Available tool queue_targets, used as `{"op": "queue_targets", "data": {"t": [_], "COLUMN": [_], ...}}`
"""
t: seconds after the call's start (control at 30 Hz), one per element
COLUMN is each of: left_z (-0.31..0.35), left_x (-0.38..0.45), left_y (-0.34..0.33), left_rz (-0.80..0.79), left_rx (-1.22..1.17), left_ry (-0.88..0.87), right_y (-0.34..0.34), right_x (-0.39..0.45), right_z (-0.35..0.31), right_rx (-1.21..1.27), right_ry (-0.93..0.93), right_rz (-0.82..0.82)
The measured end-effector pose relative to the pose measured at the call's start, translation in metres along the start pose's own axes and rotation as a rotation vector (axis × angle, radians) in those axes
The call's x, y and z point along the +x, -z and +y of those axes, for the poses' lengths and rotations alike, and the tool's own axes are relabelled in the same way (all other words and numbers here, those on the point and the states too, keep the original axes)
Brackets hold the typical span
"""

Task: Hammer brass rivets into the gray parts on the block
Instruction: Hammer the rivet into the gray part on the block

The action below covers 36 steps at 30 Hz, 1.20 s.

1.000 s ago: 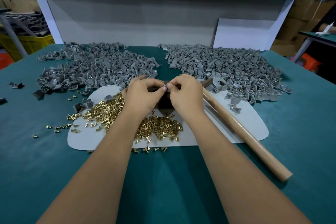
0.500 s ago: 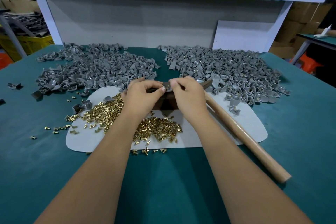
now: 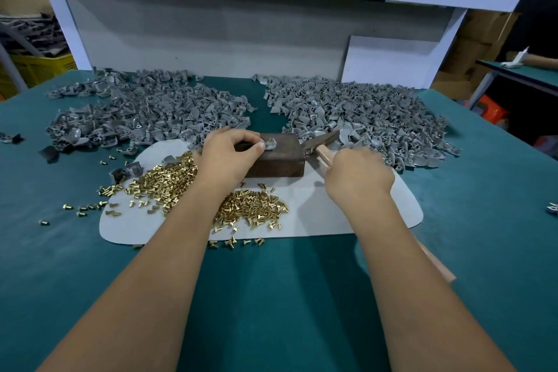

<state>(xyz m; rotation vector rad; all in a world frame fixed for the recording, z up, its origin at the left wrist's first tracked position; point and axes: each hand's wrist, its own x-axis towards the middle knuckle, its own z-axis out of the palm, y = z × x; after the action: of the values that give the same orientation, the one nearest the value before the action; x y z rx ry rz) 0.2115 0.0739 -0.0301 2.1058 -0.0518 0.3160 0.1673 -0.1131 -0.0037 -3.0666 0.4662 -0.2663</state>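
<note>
Half a second ago both hands met over the block, pinching the same small piece; now the right hand (image 3: 357,178) has drawn away to the right and wrapped its fingers around the wooden handle of the hammer (image 3: 322,146), close under the dark metal head, which lies just beside the block's right edge. The left hand (image 3: 225,155) stays at the block (image 3: 279,158), fingers curled, thumb and forefinger tips pinching the edge of a gray part (image 3: 269,142) that sits on the block's top face with a brass rivet standing in it. Loose brass rivets (image 3: 250,211) lie under and near the left wrist; gray parts (image 3: 362,113) are heaped beyond both sets of fingers
</note>
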Motion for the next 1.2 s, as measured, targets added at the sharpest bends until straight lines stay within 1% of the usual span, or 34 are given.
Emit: {"op": "queue_targets", "data": {"t": [0.13,0.2,0.33,0.4,0.47,0.53,0.6,0.7,0.83,0.93,1.07,1.1,1.2], "left_z": [0.001,0.002,0.003,0.003,0.003,0.002,0.000,-0.001,-0.003,-0.005,-0.003,-0.003,-0.003], "left_x": [-0.002,-0.002,-0.003,-0.003,-0.004,-0.003,-0.002,-0.001,0.001,0.001,0.002,0.002,0.001], "left_y": [-0.001,0.000,0.000,-0.001,-0.001,-0.001,-0.001,-0.002,-0.003,-0.003,-0.003,-0.003,-0.003], "left_rz": [0.032,0.050,0.038,0.047,0.050,0.041,0.036,0.042,0.057,0.062,0.055,0.054,0.063], "left_rx": [0.082,0.131,0.164,0.158,0.153,0.143,0.130,0.124,0.114,0.129,0.121,0.126,0.152], "left_ry": [-0.043,-0.054,-0.055,-0.057,-0.055,-0.051,-0.048,-0.052,-0.041,-0.038,-0.025,-0.023,-0.017], "right_y": [-0.007,-0.003,0.011,0.015,0.020,0.026,0.029,0.026,0.021,0.019,0.023,0.023,0.019], "right_x": [-0.002,-0.002,-0.002,-0.004,-0.008,-0.015,-0.018,-0.022,-0.028,-0.027,-0.026,-0.027,-0.029], "right_z": [0.005,0.003,0.000,0.003,0.004,0.003,0.003,-0.003,-0.015,-0.016,-0.013,-0.013,-0.016], "right_rx": [0.021,0.020,0.152,0.240,0.380,0.491,0.516,0.493,0.451,0.385,0.453,0.446,0.342], "right_ry": [-0.005,0.002,-0.072,-0.025,0.088,0.170,0.204,0.215,0.248,0.252,0.221,0.227,0.254], "right_rz": [0.043,0.110,0.254,0.340,0.376,0.353,0.311,0.245,0.283,0.224,0.342,0.337,0.234]}}
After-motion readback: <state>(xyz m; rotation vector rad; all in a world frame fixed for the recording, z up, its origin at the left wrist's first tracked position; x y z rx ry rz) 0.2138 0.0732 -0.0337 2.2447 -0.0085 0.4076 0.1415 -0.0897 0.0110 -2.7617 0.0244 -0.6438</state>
